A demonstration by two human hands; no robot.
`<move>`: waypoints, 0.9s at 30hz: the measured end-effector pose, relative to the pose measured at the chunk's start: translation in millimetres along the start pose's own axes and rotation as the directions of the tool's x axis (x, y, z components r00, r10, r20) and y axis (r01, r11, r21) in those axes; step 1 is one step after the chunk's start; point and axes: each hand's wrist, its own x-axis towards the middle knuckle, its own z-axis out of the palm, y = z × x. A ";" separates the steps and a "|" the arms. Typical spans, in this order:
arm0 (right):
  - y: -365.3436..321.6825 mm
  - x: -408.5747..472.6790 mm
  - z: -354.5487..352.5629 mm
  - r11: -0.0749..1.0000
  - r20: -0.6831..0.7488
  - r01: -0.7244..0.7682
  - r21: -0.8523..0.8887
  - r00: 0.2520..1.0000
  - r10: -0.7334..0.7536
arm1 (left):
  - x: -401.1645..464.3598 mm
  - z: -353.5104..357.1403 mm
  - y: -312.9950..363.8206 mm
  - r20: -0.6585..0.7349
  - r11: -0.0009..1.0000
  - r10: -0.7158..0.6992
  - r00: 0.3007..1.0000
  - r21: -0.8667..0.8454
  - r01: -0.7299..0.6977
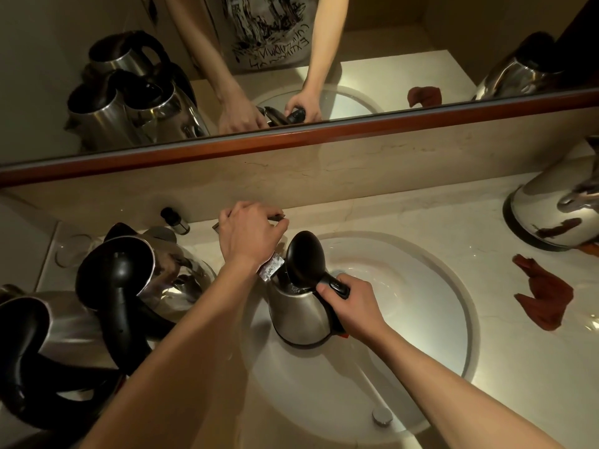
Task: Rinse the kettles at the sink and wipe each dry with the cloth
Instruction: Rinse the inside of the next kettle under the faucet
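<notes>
Here the right hand (353,306) curls round the black handle of a steel kettle (299,314), holding it upright over the left part of the white sink (447,286), which is set into the pale stone worktop (421,215). The kettle's black lid (304,257) stands swung open, and the mouth sits under the tip of the chrome tap (271,268); something glistens inside, though whether it is water cannot be told. The left hand (249,234) is above the tap near the back edge of the worktop, fingers bent down around the tap lever (278,218).

At the left edge of the worktop several more steel kettles are crowded together, the nearest pair (64,325) with black handles overlapping; what is inside them cannot be seen. Behind them, by the back wall, stand a small dark-capped bottle (175,220) and a clear glass (69,251). Another steel kettle (557,212) sits at the far right edge. The rust-red cloth (544,299) lies crumpled on the worktop just right of the sink rim, apart from both hands. A drain stopper (382,416) shows in the near part of the basin.
</notes>
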 end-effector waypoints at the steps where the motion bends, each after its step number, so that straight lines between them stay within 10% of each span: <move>1: 0.6 0.1 0.1 1.000 0.001 0.003 -0.006 1.000 -0.003 | 0.2 0.0 0.0 -0.001 1.000 0.002 1.000 0.002 -0.002; 27: 0.9 3.0 -0.6 0.999 0.034 0.035 -0.021 0.999 -0.034 | -0.2 -1.6 0.9 0.011 1.000 -0.004 1.000 0.024 0.004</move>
